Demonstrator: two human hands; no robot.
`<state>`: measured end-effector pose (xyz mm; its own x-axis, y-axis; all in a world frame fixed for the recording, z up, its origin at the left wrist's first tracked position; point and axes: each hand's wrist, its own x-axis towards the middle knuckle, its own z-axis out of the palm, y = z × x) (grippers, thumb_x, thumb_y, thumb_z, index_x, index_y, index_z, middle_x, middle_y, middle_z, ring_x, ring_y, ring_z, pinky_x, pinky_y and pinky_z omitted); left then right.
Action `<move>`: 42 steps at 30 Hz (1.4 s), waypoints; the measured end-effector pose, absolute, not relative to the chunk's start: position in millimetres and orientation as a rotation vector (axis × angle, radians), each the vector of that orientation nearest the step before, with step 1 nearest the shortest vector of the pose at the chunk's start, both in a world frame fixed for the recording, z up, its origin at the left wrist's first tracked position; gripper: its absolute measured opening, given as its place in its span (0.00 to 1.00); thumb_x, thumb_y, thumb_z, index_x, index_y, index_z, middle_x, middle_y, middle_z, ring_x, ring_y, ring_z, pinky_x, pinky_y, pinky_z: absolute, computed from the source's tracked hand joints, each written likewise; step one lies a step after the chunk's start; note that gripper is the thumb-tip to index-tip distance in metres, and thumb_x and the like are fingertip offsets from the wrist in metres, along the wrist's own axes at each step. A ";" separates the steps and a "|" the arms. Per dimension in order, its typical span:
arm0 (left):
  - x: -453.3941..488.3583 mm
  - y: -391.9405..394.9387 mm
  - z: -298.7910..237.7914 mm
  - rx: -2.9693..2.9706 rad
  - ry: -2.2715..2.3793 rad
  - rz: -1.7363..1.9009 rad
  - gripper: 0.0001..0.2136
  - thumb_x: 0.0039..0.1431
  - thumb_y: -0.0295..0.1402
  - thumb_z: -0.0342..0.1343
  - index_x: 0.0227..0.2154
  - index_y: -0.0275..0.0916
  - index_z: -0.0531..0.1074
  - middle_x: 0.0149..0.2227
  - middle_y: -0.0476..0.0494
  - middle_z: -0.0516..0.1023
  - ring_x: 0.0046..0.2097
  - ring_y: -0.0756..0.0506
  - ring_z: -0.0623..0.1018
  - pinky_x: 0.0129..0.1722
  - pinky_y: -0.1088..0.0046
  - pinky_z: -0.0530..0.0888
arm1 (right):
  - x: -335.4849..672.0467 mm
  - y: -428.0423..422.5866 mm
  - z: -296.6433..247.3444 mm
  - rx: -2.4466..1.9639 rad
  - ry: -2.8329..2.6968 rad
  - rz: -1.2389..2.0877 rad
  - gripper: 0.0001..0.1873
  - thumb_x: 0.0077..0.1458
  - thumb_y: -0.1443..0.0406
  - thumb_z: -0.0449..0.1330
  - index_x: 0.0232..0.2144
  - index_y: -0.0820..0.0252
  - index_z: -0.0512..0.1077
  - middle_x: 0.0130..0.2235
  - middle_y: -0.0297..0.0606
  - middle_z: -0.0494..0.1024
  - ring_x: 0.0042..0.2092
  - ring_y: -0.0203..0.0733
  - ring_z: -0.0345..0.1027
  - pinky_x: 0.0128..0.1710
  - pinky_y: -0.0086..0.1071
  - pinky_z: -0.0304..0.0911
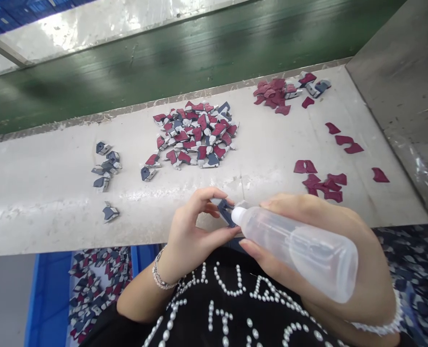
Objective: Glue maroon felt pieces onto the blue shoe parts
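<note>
My left hand [195, 226] pinches a small dark grey-blue plastic part [225, 212] near the table's front edge. In my right hand [318, 217] lies a translucent squeeze bottle [296, 248] with a white cap, tilted so its tip meets or almost meets the part; exact contact cannot be told. Part of the held piece is hidden behind the bottle tip. Beyond my hands sits a heap of grey, white and dark red assembled pieces [195, 132]. Loose dark red flat pieces [325, 185] lie to the right of it, closer to my right hand.
Several grey parts [107, 166] lie on the white table [55, 193] at left. More red pieces [271, 94] are piled at back right. A green conveyor belt [185, 53] runs behind. A blue bin [47, 299] of pieces stands below left; a metal panel [405, 96] bounds the right.
</note>
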<state>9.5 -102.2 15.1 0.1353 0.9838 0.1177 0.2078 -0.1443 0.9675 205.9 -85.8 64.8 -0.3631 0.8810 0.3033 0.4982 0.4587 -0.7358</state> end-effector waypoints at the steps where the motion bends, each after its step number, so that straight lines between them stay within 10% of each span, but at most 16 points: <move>1: 9.6 -102.2 15.0 1.524 1.208 1.105 0.21 0.53 0.31 0.70 0.48 0.45 0.69 0.42 0.47 0.79 0.41 0.48 0.80 0.40 0.73 0.78 | 205.9 -86.1 65.4 -1.145 -2.024 0.709 0.12 0.57 0.57 0.64 0.30 0.49 0.63 0.28 0.26 0.76 0.28 0.37 0.73 0.24 0.29 0.69; 42: 7.4 -101.2 10.7 1.592 1.212 1.128 0.25 0.49 0.25 0.71 0.49 0.43 0.70 0.43 0.45 0.80 0.44 0.44 0.80 0.43 0.68 0.78 | 212.4 -84.9 71.5 -1.096 -2.063 0.816 0.15 0.56 0.59 0.66 0.29 0.49 0.61 0.27 0.23 0.71 0.24 0.33 0.67 0.23 0.26 0.66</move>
<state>7.4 -101.2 10.7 0.1352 0.9758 0.1721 0.2412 -0.2009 0.9495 212.4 -84.9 71.5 -0.4354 0.8633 0.2554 0.4553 0.4559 -0.7648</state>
